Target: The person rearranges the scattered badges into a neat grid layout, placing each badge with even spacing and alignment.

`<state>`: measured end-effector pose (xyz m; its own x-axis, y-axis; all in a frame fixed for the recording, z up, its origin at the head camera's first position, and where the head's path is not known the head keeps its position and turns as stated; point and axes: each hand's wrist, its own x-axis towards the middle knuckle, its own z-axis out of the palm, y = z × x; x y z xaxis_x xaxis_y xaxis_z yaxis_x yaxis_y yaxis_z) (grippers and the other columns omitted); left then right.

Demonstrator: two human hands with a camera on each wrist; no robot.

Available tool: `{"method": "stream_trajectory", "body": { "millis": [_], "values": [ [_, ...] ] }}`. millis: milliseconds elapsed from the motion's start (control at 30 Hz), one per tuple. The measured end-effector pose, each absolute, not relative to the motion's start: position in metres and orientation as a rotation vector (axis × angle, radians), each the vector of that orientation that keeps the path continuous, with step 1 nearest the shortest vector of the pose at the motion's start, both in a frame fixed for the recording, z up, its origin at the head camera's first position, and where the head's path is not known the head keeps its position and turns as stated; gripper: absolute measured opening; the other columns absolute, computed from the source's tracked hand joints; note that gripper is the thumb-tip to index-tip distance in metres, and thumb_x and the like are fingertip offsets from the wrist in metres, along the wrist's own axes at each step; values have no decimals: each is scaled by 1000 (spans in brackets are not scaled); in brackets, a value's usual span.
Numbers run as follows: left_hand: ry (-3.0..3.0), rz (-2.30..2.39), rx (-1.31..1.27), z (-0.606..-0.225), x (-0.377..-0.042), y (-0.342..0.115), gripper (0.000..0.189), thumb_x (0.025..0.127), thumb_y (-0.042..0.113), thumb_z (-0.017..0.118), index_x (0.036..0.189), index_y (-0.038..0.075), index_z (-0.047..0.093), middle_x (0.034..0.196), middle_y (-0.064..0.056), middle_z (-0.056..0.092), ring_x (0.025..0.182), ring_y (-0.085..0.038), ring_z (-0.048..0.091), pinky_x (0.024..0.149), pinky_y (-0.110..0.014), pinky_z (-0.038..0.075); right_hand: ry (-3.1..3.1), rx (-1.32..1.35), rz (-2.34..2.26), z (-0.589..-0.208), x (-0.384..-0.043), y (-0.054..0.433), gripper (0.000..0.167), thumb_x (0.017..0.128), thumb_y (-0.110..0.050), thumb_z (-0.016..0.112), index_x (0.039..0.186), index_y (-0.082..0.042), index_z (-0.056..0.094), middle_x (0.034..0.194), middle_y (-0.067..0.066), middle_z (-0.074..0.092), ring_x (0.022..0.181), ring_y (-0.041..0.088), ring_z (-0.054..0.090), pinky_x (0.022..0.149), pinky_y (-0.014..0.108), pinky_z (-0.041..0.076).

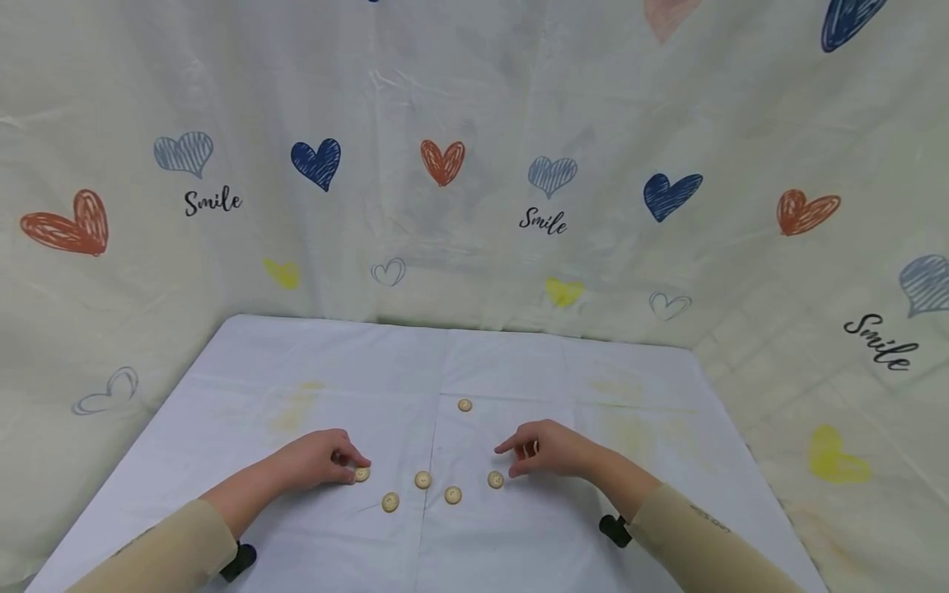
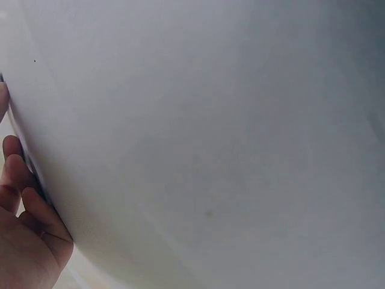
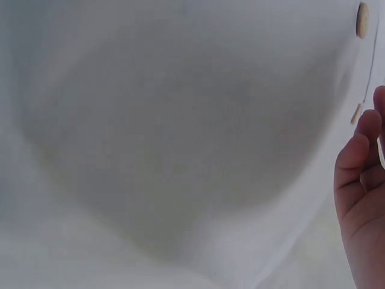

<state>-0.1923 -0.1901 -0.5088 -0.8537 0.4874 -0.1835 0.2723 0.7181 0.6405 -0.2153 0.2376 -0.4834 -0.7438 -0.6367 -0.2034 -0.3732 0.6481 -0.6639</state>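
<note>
Several round, pale wooden buttons lie on the white tablecloth. My left hand is at the leftmost button, with thumb and index finger at its edges. In the left wrist view the left hand shows at the lower left, and no button is visible there. My right hand hovers just above and right of another button, index finger pointing left, the other fingers loosely bent, nothing held. In the right wrist view a button lies beyond the right hand.
Between the hands lie a middle button, a nearer one and a third. One button sits farther back. The white tablecloth reaches a curtain printed with hearts behind and at the sides.
</note>
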Motion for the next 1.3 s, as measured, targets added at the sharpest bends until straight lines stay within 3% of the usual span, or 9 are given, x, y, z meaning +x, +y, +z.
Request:
{"method": "stream_trajectory", "body": {
  "millis": [433,967,1300],
  "values": [
    [2572,884,577,-512,-194,-190,21,82,21,81,101,30,78,83,11,56,78,-11,50,69,-27,43,2427,-917,-722,-502,-216,227,27,81,-27,83,107,-28,78,78,-14,58,73,1,52,71,22,46],
    [2570,882,543,-511,-196,-189,21,82,22,81,101,31,78,84,9,56,80,-13,50,70,-28,43,2491,-989,-537,-497,-214,221,20,84,-28,80,104,-32,78,76,-16,55,72,0,49,69,21,43],
    [2562,888,527,-510,-195,-190,20,82,23,81,100,32,77,86,10,57,81,-13,51,72,-29,44,2509,-1088,-421,-494,-212,219,25,84,-34,80,109,-31,78,82,-21,55,73,-2,47,71,20,42]
  ]
}}
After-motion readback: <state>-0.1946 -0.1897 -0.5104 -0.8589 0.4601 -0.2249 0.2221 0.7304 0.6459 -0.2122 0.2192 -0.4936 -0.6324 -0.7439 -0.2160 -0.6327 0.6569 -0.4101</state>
